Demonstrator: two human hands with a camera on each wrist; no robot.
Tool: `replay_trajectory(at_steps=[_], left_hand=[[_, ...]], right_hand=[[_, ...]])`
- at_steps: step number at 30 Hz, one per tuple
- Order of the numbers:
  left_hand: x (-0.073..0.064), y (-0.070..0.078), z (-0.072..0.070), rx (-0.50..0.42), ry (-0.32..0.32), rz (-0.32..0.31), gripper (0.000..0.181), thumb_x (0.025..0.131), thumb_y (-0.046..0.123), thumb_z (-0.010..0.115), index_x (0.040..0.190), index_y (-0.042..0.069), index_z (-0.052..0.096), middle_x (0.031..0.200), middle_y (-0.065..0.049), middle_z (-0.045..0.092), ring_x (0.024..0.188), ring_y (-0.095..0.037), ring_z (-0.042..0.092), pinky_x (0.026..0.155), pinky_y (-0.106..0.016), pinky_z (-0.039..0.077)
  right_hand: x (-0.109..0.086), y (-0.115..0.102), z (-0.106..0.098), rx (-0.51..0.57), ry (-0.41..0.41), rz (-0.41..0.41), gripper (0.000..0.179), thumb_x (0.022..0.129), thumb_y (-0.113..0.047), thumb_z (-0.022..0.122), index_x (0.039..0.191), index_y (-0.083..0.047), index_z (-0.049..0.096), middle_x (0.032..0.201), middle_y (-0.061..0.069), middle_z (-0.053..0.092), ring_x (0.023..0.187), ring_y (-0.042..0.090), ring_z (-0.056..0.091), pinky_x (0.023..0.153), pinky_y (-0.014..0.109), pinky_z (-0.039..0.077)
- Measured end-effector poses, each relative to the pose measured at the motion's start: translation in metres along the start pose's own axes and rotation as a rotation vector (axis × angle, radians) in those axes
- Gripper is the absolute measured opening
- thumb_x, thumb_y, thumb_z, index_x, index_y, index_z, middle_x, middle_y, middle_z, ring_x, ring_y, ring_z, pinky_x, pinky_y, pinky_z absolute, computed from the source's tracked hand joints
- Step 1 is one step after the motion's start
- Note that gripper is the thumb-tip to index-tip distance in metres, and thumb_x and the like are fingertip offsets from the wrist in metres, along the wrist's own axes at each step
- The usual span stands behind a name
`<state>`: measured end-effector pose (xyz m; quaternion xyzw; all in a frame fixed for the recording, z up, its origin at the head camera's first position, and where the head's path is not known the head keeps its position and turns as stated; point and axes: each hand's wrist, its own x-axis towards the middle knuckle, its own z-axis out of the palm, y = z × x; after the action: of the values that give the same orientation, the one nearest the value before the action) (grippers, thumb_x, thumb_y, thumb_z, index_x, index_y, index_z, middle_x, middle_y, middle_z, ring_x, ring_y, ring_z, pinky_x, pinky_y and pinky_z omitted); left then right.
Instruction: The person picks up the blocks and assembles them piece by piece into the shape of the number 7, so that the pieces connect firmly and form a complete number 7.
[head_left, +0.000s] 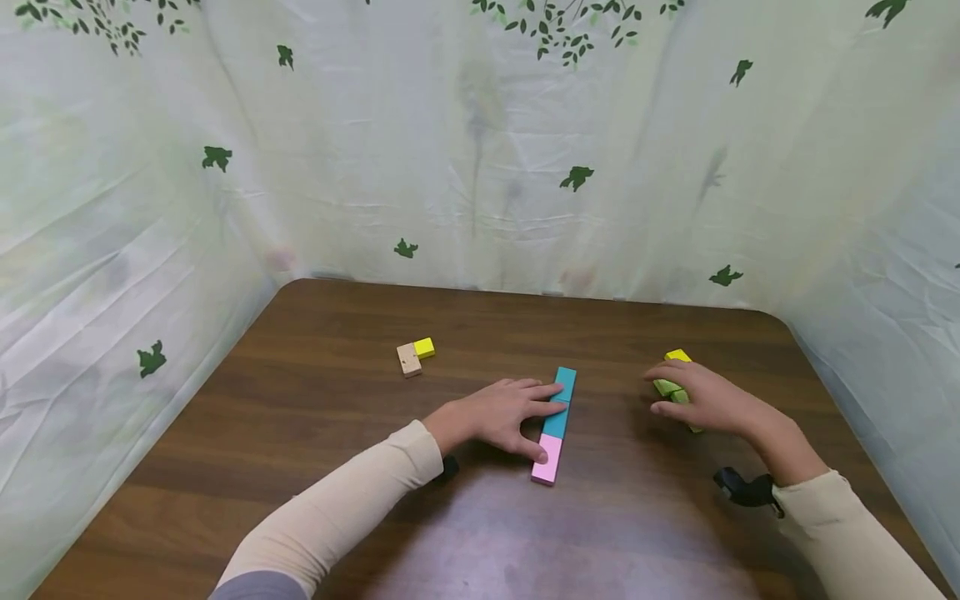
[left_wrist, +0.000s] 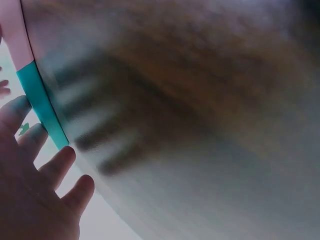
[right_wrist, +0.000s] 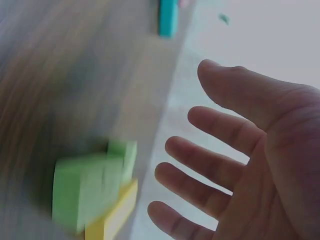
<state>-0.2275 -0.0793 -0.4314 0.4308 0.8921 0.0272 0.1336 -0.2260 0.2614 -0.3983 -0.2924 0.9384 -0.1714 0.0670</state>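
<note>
A pink block (head_left: pixel 546 468) and two blue blocks (head_left: pixel 556 423) lie end to end in a straight row on the table. My left hand (head_left: pixel 498 414) rests over this row with fingers spread, the thumb at the pink block and fingertips on the blue ones. In the left wrist view, fingertips sit right along the edge of the blue block (left_wrist: pixel 42 100). Over on the right, my right hand (head_left: pixel 712 400) hovers with fingers extended above green blocks (head_left: pixel 666 387) and a yellow block (head_left: pixel 678 355), partly covering them. The right wrist view shows its palm beside the blurred green block (right_wrist: pixel 80 192), holding nothing.
Farther back on the left, a plain wooden block (head_left: pixel 408 360) touches a small yellow block (head_left: pixel 424 347). The brown wooden table (head_left: pixel 315 375) has rounded far corners. A pale curtain (head_left: pixel 420 167) with a leaf print hangs behind it and at both sides.
</note>
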Motion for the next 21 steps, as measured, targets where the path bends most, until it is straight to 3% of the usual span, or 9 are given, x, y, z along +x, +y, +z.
replay_trajectory(at_steps=[4, 9, 21], left_hand=[[-0.001, -0.001, -0.001, -0.031, -0.016, 0.007, 0.081, 0.089, 0.064, 0.059, 0.156, 0.031, 0.03, 0.169, 0.005, 0.015, 0.155, -0.027, 0.022, 0.124, -0.048, 0.024], [-0.002, -0.002, -0.001, -0.073, -0.028, 0.008, 0.08, 0.089, 0.061, 0.06, 0.156, 0.029, 0.031, 0.169, 0.004, 0.014, 0.155, -0.028, 0.021, 0.125, -0.049, 0.022], [0.001, -0.001, -0.001, -0.052, -0.019, 0.015, 0.079, 0.089, 0.061, 0.06, 0.156, 0.03, 0.031, 0.169, 0.005, 0.014, 0.155, -0.027, 0.022, 0.124, -0.047, 0.024]], right_hand=[[-0.022, 0.015, -0.008, 0.0, 0.061, 0.062, 0.048, 0.09, -0.027, 0.072, 0.128, 0.001, 0.062, 0.129, 0.023, 0.062, 0.117, 0.042, 0.058, 0.095, 0.059, 0.049], [-0.037, 0.027, -0.009, -0.003, 0.071, 0.117, 0.05, 0.09, -0.029, 0.073, 0.127, 0.003, 0.061, 0.127, 0.025, 0.062, 0.114, 0.043, 0.059, 0.094, 0.061, 0.049], [-0.05, 0.035, 0.002, -0.014, 0.07, 0.1, 0.043, 0.086, -0.016, 0.074, 0.125, 0.001, 0.064, 0.124, 0.025, 0.063, 0.112, 0.042, 0.06, 0.092, 0.06, 0.05]])
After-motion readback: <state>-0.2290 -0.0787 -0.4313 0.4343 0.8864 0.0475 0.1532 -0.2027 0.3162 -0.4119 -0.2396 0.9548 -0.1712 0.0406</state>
